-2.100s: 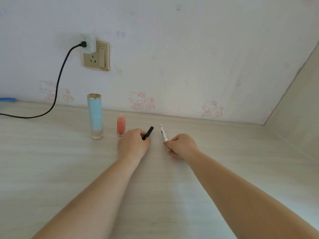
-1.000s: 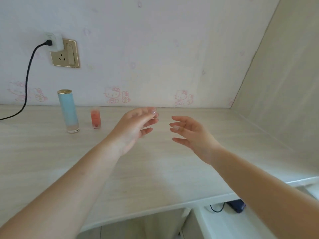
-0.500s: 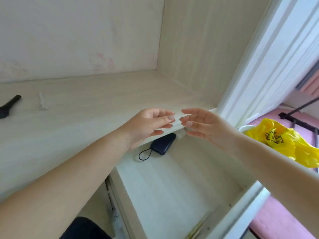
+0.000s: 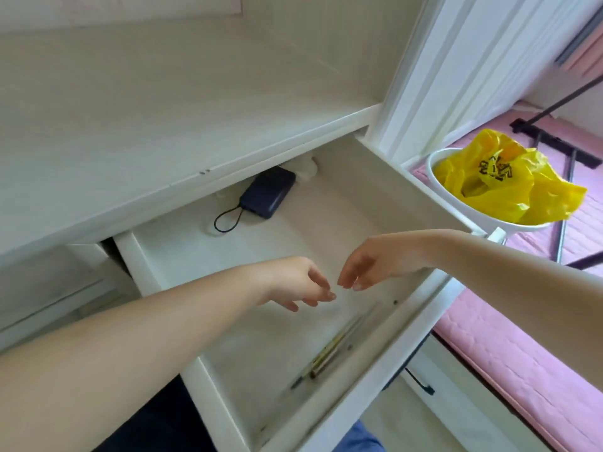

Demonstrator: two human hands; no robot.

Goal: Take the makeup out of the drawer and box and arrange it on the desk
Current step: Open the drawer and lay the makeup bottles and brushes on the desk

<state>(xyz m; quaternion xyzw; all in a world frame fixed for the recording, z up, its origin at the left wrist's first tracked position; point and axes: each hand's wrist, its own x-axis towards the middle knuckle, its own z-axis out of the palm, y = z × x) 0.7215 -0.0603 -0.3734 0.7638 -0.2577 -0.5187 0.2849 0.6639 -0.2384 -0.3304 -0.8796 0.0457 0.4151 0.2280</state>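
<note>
The white drawer [image 4: 385, 363] stands pulled out below the pale wooden desk [image 4: 156, 102]. Thin pencil-like makeup sticks [image 4: 329, 352], gold and dark, lie along the drawer's front wall. My left hand [image 4: 298, 282] hovers over the drawer's middle, fingers apart and pointing down, holding nothing. Close beside it on the right, my right hand [image 4: 372, 261] hangs the same way, empty, fingertips nearly meeting the left's. Both hands are above the sticks and apart from them.
A dark blue pouch with a cord loop [image 4: 266, 197] lies at the back of the drawer. A white bin with a yellow bag [image 4: 502, 184] stands to the right, beside a pink mattress [image 4: 522, 353]. A black handle [image 4: 421, 383] sits on the front below.
I laid the black and white sticks on the desk, then my view swung right and down to the open drawer. Both empty hands dropped from desk height into the drawer.
</note>
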